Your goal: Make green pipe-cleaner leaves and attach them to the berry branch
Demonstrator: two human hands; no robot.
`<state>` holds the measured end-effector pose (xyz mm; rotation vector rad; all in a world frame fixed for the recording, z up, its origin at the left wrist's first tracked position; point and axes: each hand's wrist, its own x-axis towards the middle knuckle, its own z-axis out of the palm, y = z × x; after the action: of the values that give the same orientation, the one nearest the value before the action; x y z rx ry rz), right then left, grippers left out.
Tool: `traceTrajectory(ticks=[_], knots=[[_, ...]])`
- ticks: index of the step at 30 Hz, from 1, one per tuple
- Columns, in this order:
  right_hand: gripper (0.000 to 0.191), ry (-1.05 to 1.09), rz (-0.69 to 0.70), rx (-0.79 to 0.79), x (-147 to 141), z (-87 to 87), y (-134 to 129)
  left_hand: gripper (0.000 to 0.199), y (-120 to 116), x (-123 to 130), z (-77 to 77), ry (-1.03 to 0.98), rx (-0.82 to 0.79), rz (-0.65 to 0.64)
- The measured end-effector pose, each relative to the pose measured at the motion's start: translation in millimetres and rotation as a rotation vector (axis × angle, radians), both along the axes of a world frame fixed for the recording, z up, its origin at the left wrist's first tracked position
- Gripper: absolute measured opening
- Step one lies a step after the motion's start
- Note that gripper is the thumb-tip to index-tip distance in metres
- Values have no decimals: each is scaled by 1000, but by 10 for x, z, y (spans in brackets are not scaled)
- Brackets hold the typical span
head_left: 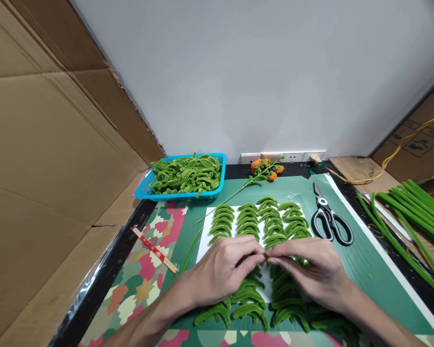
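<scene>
My left hand (222,267) and my right hand (316,270) meet over the middle of the work mat, thumb and forefinger pinched on each. Between their fingertips shows a tiny bit of a green pipe cleaner (265,256); the fingers hide the rest. Below and around them, curved fuzzy green pipe-cleaner pieces (248,225) lie in several columns. Most rest on a sheet of white paper (203,246), with more on the green mat (184,315) nearer me. My wrists and palms cover some of these pieces.
A blue basket (222,176) heaped with green pieces stands at the back left. Behind the paper lies an orange flower stem (253,179). Scissors (327,219) lie right, wrapped chopsticks (155,249) left. Long green stems (415,207) sit far right. A cardboard wall (50,144) rises left.
</scene>
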<state>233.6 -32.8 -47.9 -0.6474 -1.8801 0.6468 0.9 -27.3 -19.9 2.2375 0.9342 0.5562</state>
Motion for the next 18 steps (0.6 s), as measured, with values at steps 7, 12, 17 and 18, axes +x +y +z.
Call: traceTrajectory(ticks=[7,12,17,18], knots=[[10,-11,-42,-134,-12,11,-19,26,18,-20,-121,20,181,-15],[12,-54,-32,-178,8,28,-9,22,14,-16,-94,-123,-36,91],[10,-81,-44,-145,10,40,1,19,13,-1,-50,-191,-199,108],[9,-76,-42,-136,11,42,8,17,9,1,-51,-200,-207,111]])
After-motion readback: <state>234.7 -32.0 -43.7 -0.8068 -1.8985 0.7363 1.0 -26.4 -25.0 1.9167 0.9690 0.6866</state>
